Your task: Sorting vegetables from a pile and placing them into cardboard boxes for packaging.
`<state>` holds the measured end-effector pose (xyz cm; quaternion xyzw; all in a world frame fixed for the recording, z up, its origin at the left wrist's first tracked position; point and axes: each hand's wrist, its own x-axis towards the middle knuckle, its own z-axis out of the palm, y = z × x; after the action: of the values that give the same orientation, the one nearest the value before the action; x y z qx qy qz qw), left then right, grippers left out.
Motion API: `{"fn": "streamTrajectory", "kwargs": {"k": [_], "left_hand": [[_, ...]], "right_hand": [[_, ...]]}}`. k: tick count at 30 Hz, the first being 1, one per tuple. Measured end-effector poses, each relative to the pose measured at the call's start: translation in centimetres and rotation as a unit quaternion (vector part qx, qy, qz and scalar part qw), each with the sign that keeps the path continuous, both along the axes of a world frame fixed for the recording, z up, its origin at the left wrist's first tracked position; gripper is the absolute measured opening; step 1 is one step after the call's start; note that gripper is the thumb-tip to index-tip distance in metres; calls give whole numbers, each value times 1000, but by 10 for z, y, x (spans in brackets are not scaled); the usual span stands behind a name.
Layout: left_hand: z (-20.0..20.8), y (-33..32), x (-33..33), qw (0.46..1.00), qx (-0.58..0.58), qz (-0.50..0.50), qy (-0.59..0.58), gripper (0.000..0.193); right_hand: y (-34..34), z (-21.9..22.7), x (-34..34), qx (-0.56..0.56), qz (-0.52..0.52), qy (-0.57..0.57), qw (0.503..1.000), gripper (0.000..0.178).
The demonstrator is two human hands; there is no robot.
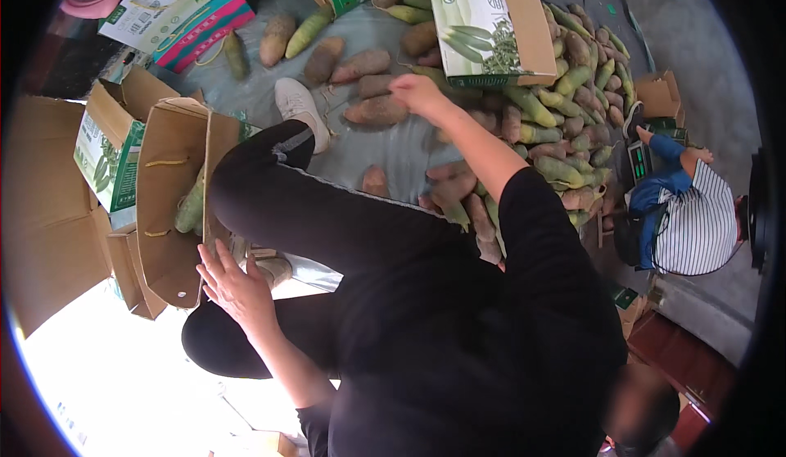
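My left hand [240,293] is open with fingers spread, its fingertips at the edge of an upright open cardboard box [172,199]. A green radish [191,203] shows partly inside that box. My right hand [416,94] is over two brown, soil-covered radishes, an upper radish [374,86] and a lower radish [373,113]. Its fingers are bent and partly hidden, so whether they grip one of the radishes is unclear. More loose radishes [323,60] lie around it on a grey sheet [344,158].
A large pile of green and brown radishes [565,105] lies to the right, with a printed carton [483,27] on it. Cartons [106,142] crowd the left side. A person in a striped shirt [696,219] is at the far right by a scale [639,160].
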<state>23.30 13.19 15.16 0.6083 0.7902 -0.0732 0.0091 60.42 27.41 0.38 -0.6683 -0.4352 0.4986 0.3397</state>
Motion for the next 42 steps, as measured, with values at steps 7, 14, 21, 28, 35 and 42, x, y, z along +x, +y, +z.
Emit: {"fn": "streamTrajectory", "kwargs": {"k": [7,14,21,28,35,42], "left_hand": [[3,4,2,1000,-6,-30,2,53],[12,9,-6,997,-21,-64,-30,50],[41,23,-35,981,-73,-77,-161,46],[45,41,-78,934,-85,-26,-347,44],[41,66,-108,950,-83,7,-301,43],[23,63,-118,958,-74,46,-272,43]], "right_hand": [[-111,-121,102,-50,68,-265,960,27],[-156,-161,76,-69,162,-347,921,15],[-127,-139,34,-182,193,-278,923,20],[-123,-144,43,-39,368,-404,837,20],[-162,-129,33,-236,280,-350,862,21],[-191,-128,42,-238,292,-351,857,40]]}}
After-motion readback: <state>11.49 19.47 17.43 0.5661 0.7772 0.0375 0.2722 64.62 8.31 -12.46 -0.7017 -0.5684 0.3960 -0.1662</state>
